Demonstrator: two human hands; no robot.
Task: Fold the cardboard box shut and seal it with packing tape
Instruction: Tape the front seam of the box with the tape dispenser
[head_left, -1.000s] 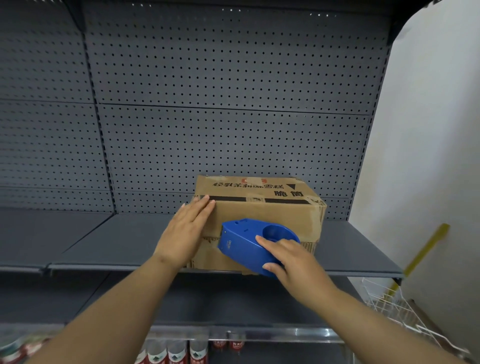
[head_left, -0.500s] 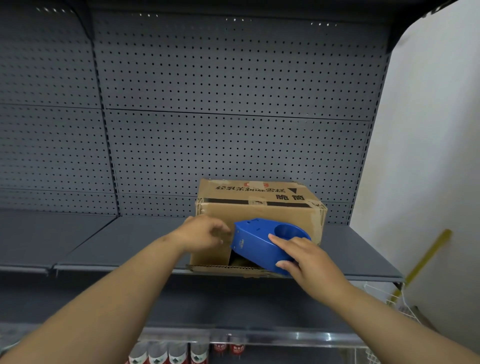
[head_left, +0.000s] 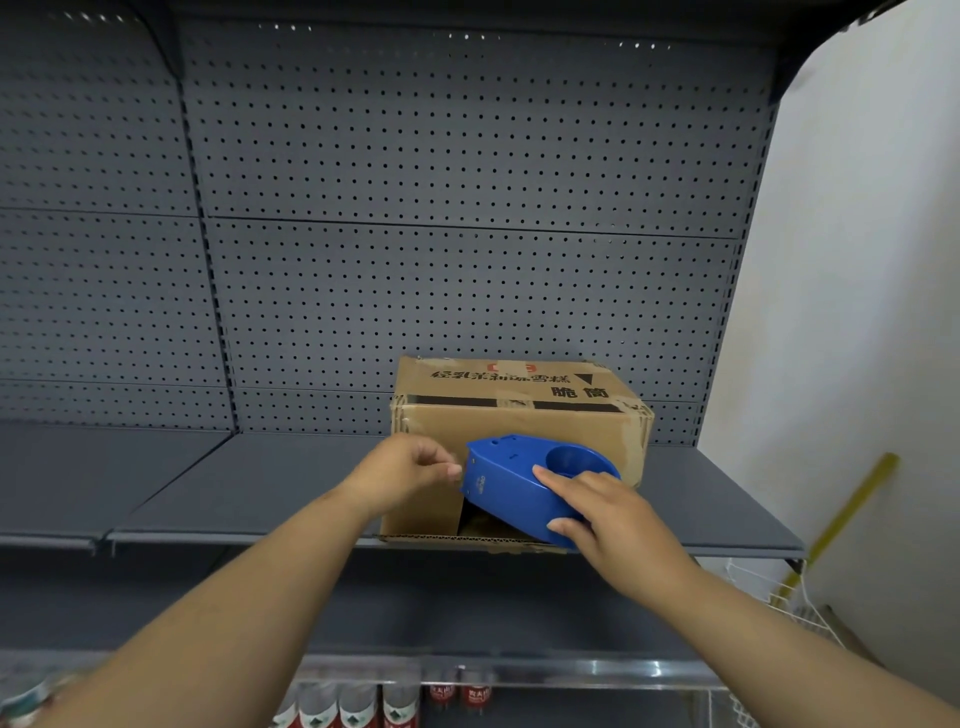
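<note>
A brown cardboard box (head_left: 519, 410) with black printing lies on its side on the grey shelf (head_left: 249, 488), its near face toward me. That face's flaps gape, with a dark gap low in the middle and the bottom flap flat on the shelf edge. My right hand (head_left: 608, 514) grips a blue tape dispenser (head_left: 514, 478) in front of the box. My left hand (head_left: 410, 473) has its fingers curled at the dispenser's left tip, thumb and fingertips pinched together; whether tape is between them is too small to tell.
A grey pegboard wall (head_left: 415, 208) backs the shelf. A white wall stands at the right, with a yellow stick (head_left: 841, 514) leaning on it and a white wire basket (head_left: 779, 597) below. Bottles (head_left: 358, 706) line the shelf underneath.
My left hand left the box's near face, where it lay flat, and curled up at the dispenser's tip. With it gone, the flaps have opened. The dispenser has barely moved.
</note>
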